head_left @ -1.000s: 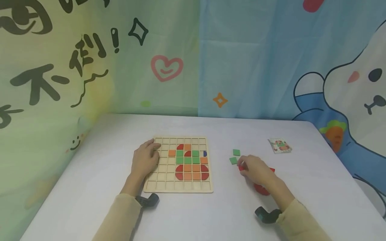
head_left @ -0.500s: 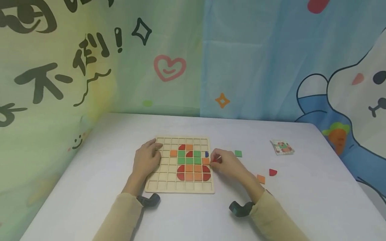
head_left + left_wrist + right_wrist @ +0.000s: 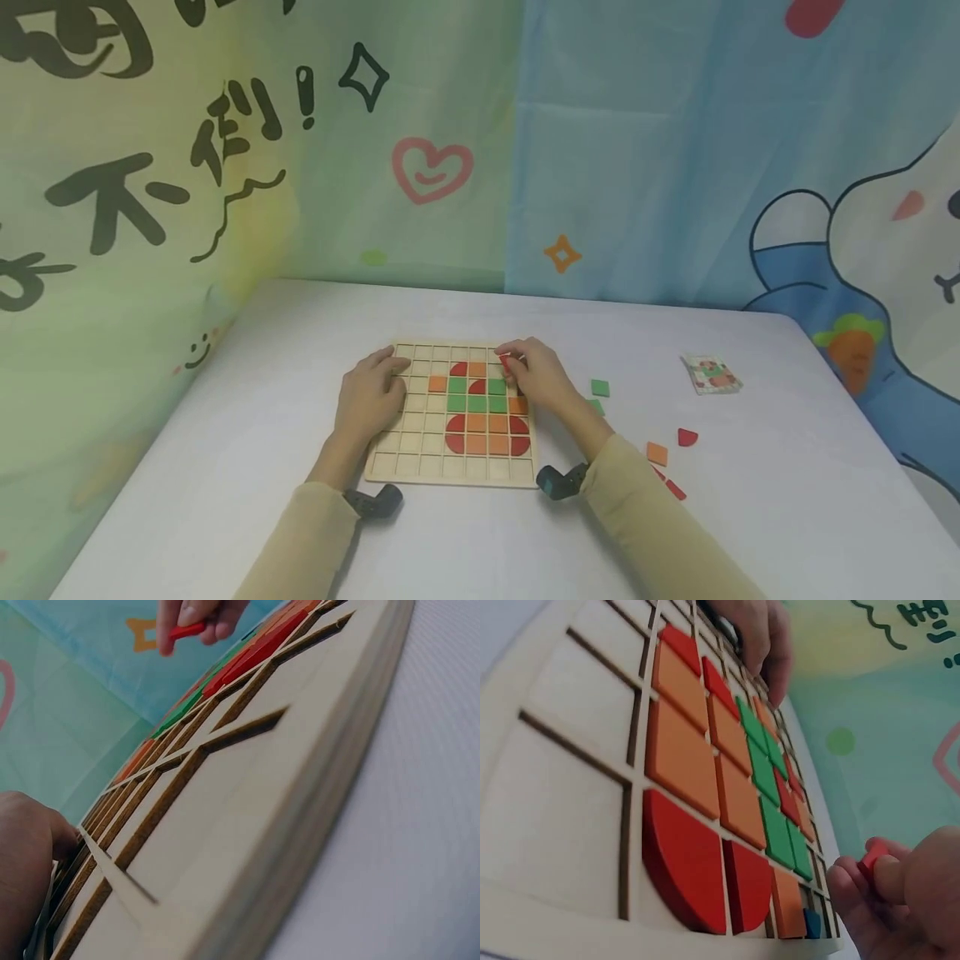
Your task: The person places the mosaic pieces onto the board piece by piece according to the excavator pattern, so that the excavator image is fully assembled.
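Observation:
A wooden grid board [image 3: 420, 468] lies on the table with red, orange, green and blue tiles set in its cells. My left hand [image 3: 367, 396] rests on the board's left edge, its fingertips on the grid; in the left wrist view, part of that hand [image 3: 26, 862] shows at the lower left. Over the board's upper right corner, my right hand [image 3: 538, 377] pinches a small red tile [image 3: 506, 361] between thumb and fingers. The tile [image 3: 871, 859] is partly covered by the fingertips in the right wrist view. The left wrist view shows it raised above the board.
Green tiles [image 3: 600, 387] lie right of the board. Farther right are an orange tile [image 3: 657, 453], a rounded red tile [image 3: 687, 437] and narrow red pieces [image 3: 676, 489]. A small stack of picture cards [image 3: 711, 374] sits at the back right. A printed curtain [image 3: 637, 167] hangs behind the table.
My right hand has moved left from the loose tiles to the board's right edge, then up to its upper right corner with the red tile. The left hand stays on the board.

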The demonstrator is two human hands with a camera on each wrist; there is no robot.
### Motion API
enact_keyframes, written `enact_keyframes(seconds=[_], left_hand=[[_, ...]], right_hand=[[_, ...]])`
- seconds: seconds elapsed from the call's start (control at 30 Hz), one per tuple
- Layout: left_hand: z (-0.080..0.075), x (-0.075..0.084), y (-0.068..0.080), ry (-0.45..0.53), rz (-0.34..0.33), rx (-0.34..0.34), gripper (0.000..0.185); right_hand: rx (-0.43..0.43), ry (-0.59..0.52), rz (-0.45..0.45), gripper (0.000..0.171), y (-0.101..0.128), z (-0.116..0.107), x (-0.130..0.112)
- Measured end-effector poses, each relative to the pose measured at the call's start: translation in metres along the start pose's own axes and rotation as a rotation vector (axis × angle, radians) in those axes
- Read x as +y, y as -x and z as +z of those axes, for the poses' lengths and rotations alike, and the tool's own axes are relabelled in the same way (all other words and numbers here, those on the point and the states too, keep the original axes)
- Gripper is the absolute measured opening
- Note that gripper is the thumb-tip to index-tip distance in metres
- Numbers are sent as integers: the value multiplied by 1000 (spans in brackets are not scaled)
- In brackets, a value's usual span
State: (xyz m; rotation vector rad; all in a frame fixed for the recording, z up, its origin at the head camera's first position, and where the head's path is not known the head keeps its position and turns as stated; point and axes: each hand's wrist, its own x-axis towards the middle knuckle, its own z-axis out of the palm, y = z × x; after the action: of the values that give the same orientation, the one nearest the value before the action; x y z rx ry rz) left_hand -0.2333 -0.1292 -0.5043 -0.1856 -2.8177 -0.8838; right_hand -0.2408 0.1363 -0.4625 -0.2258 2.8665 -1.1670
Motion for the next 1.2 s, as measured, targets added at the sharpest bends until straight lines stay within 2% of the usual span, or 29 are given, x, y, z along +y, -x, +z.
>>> enact_keyframes(seconds=[0.2, 0.37, 0.53, 0.87, 1.2], left_hand=[[0, 1, 0, -6, 0, -1, 37], [-2, 1, 1, -14, -3, 6, 37], [-3, 1, 2, -6, -7, -4, 37], [-2, 2, 2, 5, 6, -1, 37], [-2, 2, 1, -9, 7, -4, 36]], right_hand=[[11, -12, 35, 20, -6, 1, 3], [8, -18, 18, 19, -9, 2, 1], [17, 34, 23, 15, -10, 4, -1], [-27, 134, 23, 16, -13, 7, -4], [-44, 162, 61, 17, -13, 8, -9]])
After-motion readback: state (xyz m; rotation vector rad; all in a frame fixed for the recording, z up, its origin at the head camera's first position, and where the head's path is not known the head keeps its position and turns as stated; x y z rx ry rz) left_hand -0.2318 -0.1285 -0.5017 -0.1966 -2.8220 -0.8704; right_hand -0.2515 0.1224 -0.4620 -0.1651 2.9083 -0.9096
